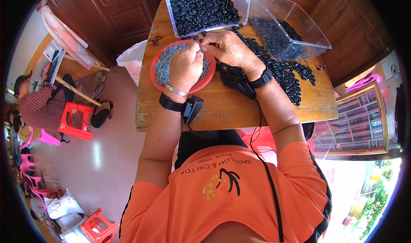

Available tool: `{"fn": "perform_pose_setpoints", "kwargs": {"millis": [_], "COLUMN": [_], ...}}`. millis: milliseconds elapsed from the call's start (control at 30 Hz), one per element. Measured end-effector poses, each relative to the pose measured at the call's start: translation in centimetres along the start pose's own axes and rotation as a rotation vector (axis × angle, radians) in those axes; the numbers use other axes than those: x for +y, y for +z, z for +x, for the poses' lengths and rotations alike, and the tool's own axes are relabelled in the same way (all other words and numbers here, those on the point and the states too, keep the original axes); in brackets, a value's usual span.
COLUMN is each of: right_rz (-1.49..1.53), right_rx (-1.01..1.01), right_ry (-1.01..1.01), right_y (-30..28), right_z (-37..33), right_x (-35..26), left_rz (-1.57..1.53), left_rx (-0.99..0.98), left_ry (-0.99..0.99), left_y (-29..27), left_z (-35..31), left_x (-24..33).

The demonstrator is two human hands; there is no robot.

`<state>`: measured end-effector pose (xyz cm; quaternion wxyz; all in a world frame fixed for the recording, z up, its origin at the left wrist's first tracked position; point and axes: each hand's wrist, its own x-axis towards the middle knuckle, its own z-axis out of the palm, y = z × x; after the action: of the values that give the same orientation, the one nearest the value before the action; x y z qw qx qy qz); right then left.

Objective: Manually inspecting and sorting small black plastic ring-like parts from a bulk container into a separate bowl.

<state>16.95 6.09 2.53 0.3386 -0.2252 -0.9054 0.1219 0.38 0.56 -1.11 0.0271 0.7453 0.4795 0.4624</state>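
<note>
My left hand (186, 66) is closed in a pinch above an orange-red bowl (156, 79) of small grey metal pieces, perhaps screws (163, 67). Just to the right, my right hand (233, 50) pinches with thumb and forefinger, its fingertips meeting those of the left. Whatever sits between the fingertips is too small to make out. Small black oval parts (280, 78) lie loose over the table beside and beneath my right forearm. More of these black parts (205, 13) fill a clear plastic bin (171, 12) behind the bowl.
A second clear bin (319, 48) with black parts stands on the wooden table (222, 114) at the back right. Black cables hang from the devices on my wrists. At the left, a person in a striped top (43, 108) sits by a red stool (76, 122).
</note>
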Motion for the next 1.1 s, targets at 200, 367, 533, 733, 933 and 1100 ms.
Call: {"fn": "perform_pose_setpoints", "kwargs": {"millis": [200, 367, 533, 733, 933, 1100], "right_rz": [0.185, 0.264, 0.338, 0.384, 0.281, 0.290], "right_rx": [-0.019, -0.030, -0.008, 0.007, -0.020, -0.011], "right_ry": [0.153, 0.191, 0.243, 0.270, 0.241, 0.217], "right_y": [-0.14, -0.25, -0.13, -0.41, 0.20, 0.11], "right_z": [0.01, 0.10, -0.01, -0.03, -0.03, -0.01], "right_x": [-0.20, -0.37, -0.07, -0.32, -0.23, -0.61], "left_rz": [-0.172, -0.158, -0.180, -0.172, -0.143, -0.150], "left_rx": [0.025, 0.020, 0.043, 0.054, 0.037, 0.053], "left_ry": [-0.001, -0.007, -0.003, -0.007, -0.016, -0.013], "left_y": [-0.26, -0.44, -0.23, -0.41, -0.33, -0.23], "left_z": [0.02, 0.12, 0.07, 0.16, 0.10, 0.00], "left_x": [0.25, 0.51, 0.13, 0.29, 0.06, 0.17]}}
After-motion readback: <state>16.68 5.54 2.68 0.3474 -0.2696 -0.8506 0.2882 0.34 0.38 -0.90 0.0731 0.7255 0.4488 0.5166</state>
